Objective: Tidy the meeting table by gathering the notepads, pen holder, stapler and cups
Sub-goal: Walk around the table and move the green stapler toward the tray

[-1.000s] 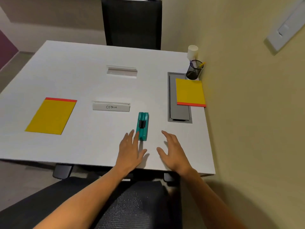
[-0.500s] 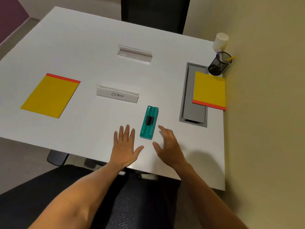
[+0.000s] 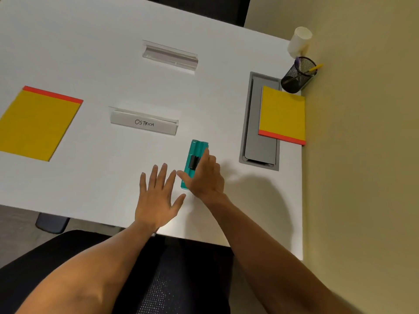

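A teal stapler (image 3: 196, 152) lies on the white table (image 3: 90, 53) near the front edge. My right hand (image 3: 205, 177) rests over its near half, thumb on the left side and fingers along the right side, closing around it. My left hand (image 3: 158, 196) lies flat with fingers spread just left of the stapler, holding nothing. One yellow notepad (image 3: 38, 123) with a red strip lies at the left. A second yellow notepad (image 3: 283, 114) sits at the right by the wall. A black mesh pen holder (image 3: 297, 77) and a white cup (image 3: 299, 41) stand in the far right corner.
Two clear name-card stands sit mid-table, one empty (image 3: 170, 55) and one reading OSTRICH (image 3: 144, 122). A grey cable hatch (image 3: 258, 123) lies partly under the right notepad. A yellow wall (image 3: 362, 132) borders the table's right side. A black chair (image 3: 170, 279) is below me.
My right hand has moved forward and left onto the stapler, wrapping its near half. My left hand stayed flat beside it. The camera has tilted closer over the table.
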`<state>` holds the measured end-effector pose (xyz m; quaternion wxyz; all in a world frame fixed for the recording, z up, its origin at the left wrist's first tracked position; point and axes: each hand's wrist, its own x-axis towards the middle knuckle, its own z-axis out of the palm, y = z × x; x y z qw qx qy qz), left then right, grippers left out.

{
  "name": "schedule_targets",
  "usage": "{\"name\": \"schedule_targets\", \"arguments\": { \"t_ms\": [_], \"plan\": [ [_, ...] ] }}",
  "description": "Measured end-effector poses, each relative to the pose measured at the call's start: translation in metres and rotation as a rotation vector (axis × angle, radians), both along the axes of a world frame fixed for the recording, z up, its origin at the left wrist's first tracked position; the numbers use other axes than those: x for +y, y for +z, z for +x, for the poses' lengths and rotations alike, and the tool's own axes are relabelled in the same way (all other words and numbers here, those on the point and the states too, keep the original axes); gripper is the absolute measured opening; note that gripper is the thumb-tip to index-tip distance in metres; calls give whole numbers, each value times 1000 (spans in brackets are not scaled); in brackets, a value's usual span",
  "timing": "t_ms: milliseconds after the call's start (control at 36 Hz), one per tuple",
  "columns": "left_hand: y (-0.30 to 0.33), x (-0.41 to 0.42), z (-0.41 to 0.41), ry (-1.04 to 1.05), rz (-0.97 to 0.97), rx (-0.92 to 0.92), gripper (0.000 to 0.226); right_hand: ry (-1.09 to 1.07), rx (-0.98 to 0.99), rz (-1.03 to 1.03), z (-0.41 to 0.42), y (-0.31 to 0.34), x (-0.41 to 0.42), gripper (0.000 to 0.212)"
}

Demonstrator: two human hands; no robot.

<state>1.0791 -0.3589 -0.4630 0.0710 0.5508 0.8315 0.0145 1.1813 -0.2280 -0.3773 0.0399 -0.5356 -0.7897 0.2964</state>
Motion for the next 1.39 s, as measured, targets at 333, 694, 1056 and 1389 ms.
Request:
{"name": "schedule_targets", "arguments": {
  "t_ms": [333,694,1056,1389],
  "plan": [
    [4,0,0,-2,-10,2,82,12,-18,6,20,-1,32,86],
    [11,-2,1,-23,26,-54,76,-89,-139,71,152,35,131,65],
    [15,-2,2,-18,20,-62,77,-663,-86,-11,199,17,128,55],
    [13,-3,1,-15,28,-64,76,-680,-24,-5,198,12,129,51]
  ]
}}
